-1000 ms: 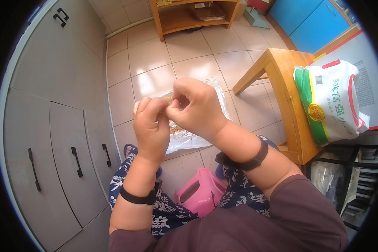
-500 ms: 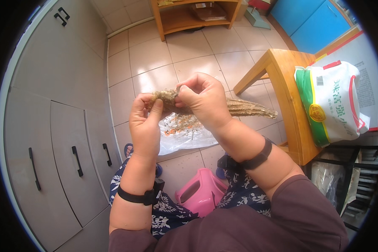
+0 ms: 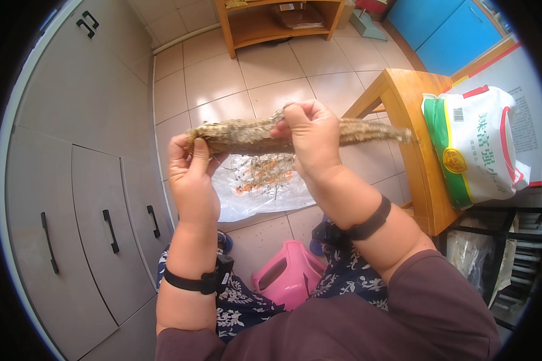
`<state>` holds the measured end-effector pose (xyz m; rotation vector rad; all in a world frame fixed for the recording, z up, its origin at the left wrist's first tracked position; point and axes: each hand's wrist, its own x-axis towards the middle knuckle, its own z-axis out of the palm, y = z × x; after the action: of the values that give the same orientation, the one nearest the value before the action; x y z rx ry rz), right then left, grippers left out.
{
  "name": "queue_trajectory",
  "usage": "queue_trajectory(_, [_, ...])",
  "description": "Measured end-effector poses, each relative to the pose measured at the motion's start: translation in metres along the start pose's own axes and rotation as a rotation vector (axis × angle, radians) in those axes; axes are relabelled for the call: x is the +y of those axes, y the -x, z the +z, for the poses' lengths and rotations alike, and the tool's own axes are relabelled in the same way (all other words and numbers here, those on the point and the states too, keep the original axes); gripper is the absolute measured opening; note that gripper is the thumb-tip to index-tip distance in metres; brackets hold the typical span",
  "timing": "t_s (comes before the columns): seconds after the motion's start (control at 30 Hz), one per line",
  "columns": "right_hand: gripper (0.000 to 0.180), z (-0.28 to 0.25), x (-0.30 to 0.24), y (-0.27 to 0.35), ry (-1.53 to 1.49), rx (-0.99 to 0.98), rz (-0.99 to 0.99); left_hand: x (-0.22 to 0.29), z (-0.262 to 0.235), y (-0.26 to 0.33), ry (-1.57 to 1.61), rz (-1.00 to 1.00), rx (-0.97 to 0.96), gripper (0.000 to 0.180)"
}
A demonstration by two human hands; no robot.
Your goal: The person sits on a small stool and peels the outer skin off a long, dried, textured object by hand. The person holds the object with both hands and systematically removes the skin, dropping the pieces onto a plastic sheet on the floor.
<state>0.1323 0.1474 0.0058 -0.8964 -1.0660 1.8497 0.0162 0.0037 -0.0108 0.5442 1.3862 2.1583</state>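
From the head view, I am seeing both hands raised in front of me, stretching a long dried, scaly strip [image 3: 253, 135] out level above the floor. It looks like a dried fish or a rough husked stalk; I cannot tell which.

My left hand [image 3: 190, 174] is gripping the strip's left end, thumb pressing on top and fingers curling underneath. My right hand [image 3: 310, 135] is pinching the strip near its middle, fingers pressed together on the upper edge as if peeling a thin layer upward. The far end is sticking out past that hand toward the wooden table [image 3: 412, 120].

A second ago both hands were bunched tightly together with almost nothing of the strip showing; half a second ago it was starting to appear between them. Now it is drawn out to full length, so I judge the work is moving from unfolding into stripping or cleaning its surface.

Below the hands, a white plastic sheet [image 3: 253, 195] is lying on the tiled floor [image 3: 211, 78], carrying orange and dark scraps [image 3: 265, 174]. A pink stool [image 3: 286, 277] is sitting between my knees, grey cabinets [image 3: 72, 180] are running along the left, and a white, green and red sack [image 3: 476, 144] is resting at the table's right edge.
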Motion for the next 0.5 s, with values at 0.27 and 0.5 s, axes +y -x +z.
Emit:
queue_trajectory(0.27, [0.007,-0.009,-0.01,-0.003,0.159,-0.261,-0.036,0.006,-0.014,-0.005,-0.046,0.049,0.024,0.007])
queue_trajectory(0.5, [0.012,-0.004,-0.003,0.011,0.783,-0.402,-0.368,0.005,-0.012,-0.005,-0.08,0.042,0.046,0.007])
